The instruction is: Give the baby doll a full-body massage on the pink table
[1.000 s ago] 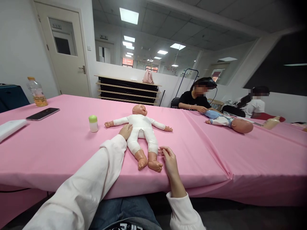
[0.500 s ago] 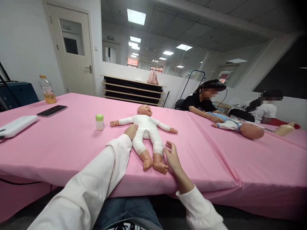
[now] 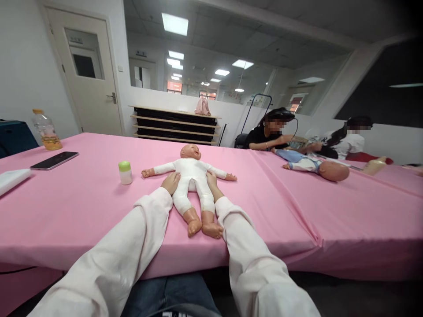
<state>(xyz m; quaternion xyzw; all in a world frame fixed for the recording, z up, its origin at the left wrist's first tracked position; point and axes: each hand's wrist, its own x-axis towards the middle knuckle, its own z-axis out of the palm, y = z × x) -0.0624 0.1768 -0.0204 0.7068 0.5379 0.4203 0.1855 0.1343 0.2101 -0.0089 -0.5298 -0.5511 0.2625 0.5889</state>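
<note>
A baby doll [image 3: 191,172] with a white cloth body lies face up on the pink-covered table [image 3: 109,211], head away from me, arms spread and bare feet toward me. My left hand [image 3: 171,182] is closed against the doll's hip on the left. On the opposite hip my right hand [image 3: 213,185] grips the doll too. The fingertips of both hands are mostly hidden at the doll's sides. Left of the doll stands a small bottle with a green cap [image 3: 125,172].
Farther left are a phone [image 3: 54,160], a drink bottle [image 3: 48,132] and a white flat object [image 3: 13,180]. To the right, a person in black [image 3: 264,138] handles a second doll in blue [image 3: 317,167]. A cream bottle [image 3: 374,165] lies beyond it.
My right hand has moved up and left from beside the doll's foot to its hip. My left hand stays at the doll's side. The view has shifted right.
</note>
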